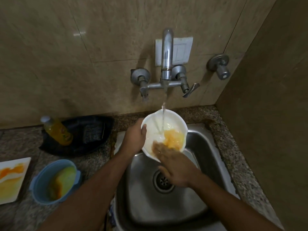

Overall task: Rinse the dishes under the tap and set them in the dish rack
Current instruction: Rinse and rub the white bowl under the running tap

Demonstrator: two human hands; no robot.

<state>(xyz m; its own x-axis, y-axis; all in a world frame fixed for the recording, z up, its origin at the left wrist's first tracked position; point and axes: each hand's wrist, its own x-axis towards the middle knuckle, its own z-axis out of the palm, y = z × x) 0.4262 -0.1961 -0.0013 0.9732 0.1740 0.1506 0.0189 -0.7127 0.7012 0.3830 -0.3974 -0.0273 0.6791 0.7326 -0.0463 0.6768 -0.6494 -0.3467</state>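
**A:** White bowl (164,130) sits tilted over the sink (200,172), right under the tap (166,52) stream. My left hand (135,139) grips its rim, thumb hooked inside.

**B:** And the right hand (173,165)?

**A:** Fingers flat, rubbing the orange gunk (173,137). I'd turn the bowl so water hits that patch. Blue bowl (55,180) and plate (13,177) wait on the desk (233,147). No rack in view.

White bowl (164,129) tilted over sink, orange residue inside.

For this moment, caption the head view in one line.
Left hand holds white bowl under running tap; right hand rubs orange residue.
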